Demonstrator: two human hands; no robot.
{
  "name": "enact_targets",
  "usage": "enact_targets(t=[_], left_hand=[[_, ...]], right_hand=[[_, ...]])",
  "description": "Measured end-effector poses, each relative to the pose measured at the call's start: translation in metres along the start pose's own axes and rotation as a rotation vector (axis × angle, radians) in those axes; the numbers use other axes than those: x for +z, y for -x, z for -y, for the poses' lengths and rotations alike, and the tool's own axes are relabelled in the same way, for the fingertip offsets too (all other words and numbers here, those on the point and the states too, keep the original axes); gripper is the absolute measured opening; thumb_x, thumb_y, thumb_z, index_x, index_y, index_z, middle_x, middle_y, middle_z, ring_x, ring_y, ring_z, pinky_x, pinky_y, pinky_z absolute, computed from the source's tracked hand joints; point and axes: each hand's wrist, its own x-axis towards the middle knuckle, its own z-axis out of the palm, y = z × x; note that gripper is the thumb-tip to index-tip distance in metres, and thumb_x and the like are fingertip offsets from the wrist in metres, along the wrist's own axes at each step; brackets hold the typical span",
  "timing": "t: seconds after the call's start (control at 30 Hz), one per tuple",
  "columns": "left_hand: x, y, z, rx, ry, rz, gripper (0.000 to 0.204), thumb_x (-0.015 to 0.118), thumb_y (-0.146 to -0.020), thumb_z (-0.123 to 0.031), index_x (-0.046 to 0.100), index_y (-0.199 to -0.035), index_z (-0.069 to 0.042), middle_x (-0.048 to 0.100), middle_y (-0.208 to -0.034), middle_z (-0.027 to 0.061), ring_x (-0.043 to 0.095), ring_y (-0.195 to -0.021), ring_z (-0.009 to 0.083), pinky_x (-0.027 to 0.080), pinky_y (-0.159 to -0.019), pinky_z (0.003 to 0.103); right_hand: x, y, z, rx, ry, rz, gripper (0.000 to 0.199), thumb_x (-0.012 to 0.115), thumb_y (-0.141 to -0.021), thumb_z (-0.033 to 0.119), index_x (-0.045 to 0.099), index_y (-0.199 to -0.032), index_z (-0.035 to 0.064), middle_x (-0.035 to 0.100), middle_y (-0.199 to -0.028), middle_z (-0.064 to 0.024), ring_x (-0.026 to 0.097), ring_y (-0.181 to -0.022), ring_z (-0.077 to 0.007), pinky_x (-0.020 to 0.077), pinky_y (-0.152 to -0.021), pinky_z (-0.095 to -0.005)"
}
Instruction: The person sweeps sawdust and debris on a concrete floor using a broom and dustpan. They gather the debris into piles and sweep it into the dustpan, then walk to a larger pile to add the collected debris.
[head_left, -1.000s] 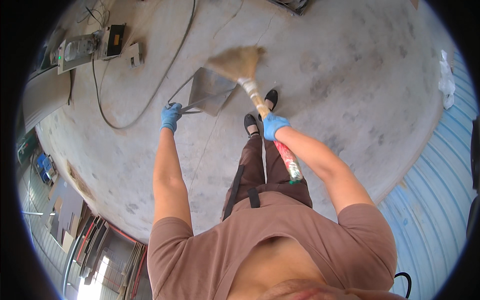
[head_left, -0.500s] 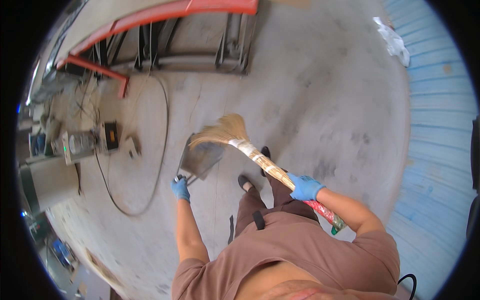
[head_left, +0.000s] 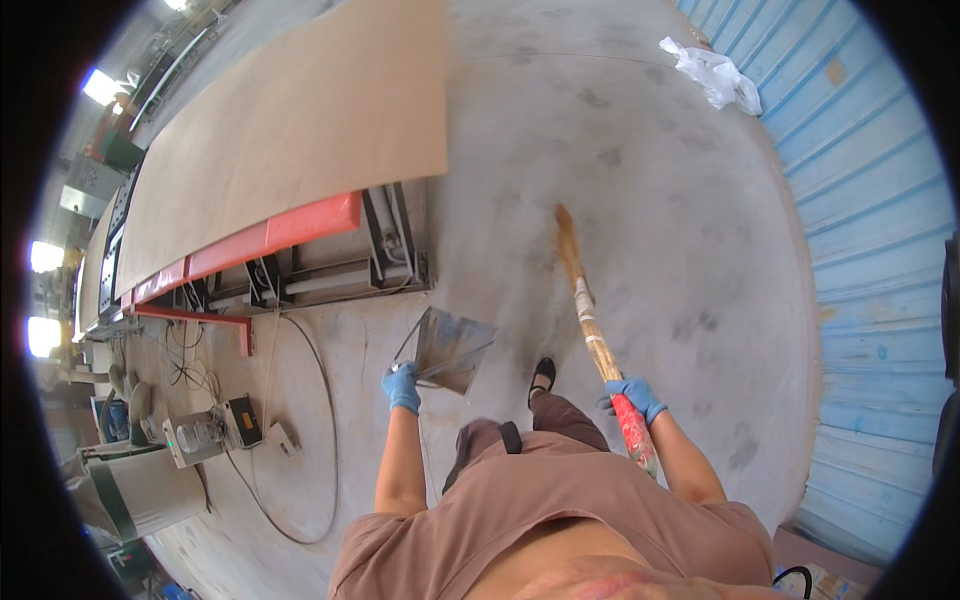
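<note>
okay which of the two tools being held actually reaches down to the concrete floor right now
The broom, in the right hand: its straw end meets the floor. The metal dustpan, in the left hand, appears to hang clear of it.

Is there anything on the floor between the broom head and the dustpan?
Nothing visible. The broom, held by the right hand, has its bristles on bare concrete floor. The metal dustpan, held by the left hand, hangs to their left, with bare floor between.

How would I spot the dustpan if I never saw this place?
Find the long board on the red frame. On the near side of it, the left hand in a blue glove holds the dustpan: a flat, shiny grey metal scoop, unlike the long straw broom.
</note>
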Motion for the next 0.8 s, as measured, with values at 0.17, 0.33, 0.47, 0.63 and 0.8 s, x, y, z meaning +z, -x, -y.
enact_targets(t=[0.17,0.33,0.47,0.63,0.8], left_hand=[[0.179,-0.017,-0.069,-0.001,0.108,0.117,0.014,0.068,-0.074,0.006,0.063,-0.085,0.0,0.065,-0.077,0.008,0.064,-0.063,0.0199,0.054,-0.057,0.031],[0.338,-0.061,-0.124,-0.039,0.162,0.226,0.016,0.07,-0.074,0.005,0.063,-0.086,-0.002,0.065,-0.078,0.0087,0.064,-0.064,0.0212,0.055,-0.059,0.032],[0.471,-0.122,-0.158,-0.081,0.114,0.264,0.019,0.073,-0.07,0.003,0.06,-0.084,-0.001,0.064,-0.078,0.0091,0.062,-0.062,0.0211,0.053,-0.055,0.032],[0.642,-0.181,-0.207,-0.054,0.056,0.203,0.022,0.075,-0.069,0.001,0.06,-0.086,0.002,0.065,-0.079,0.0118,0.062,-0.063,0.0224,0.051,-0.059,0.035],[0.787,-0.25,-0.277,-0.071,0.028,0.151,0.018,0.074,-0.07,0.0,0.061,-0.083,0.001,0.065,-0.075,0.0114,0.061,-0.062,0.0231,0.05,-0.058,0.037]], right_hand=[[-0.086,-0.047,0.098,-0.027,-0.245,-0.065,0.041,0.067,-0.086,0.022,0.055,-0.116,-0.0028,0.07,-0.094,-0.0192,0.07,-0.074,-0.0262,0.0598,-0.062,-0.0336],[-0.179,-0.13,0.179,0.138,-0.326,-0.062,0.033,0.068,-0.082,0.021,0.062,-0.103,-0.0043,0.068,-0.085,-0.0132,0.067,-0.069,-0.0221,0.0588,-0.057,-0.0311],[-0.217,-0.163,0.229,0.115,-0.695,-0.005,0.036,0.068,-0.08,0.018,0.059,-0.108,-0.0019,0.066,-0.088,-0.014,0.065,-0.067,-0.0216,0.0582,-0.058,-0.0322],[-0.217,-0.161,0.307,0.018,-1.102,-0.353,0.039,0.07,-0.079,0.016,0.058,-0.112,0.0014,0.065,-0.096,-0.0159,0.064,-0.073,-0.023,0.0593,-0.061,-0.0322],[-0.229,-0.216,0.404,-0.13,-1.034,-0.469,0.031,0.066,-0.08,0.012,0.06,-0.11,0.0022,0.065,-0.099,-0.0134,0.065,-0.083,-0.0239,0.0604,-0.067,-0.0324]])
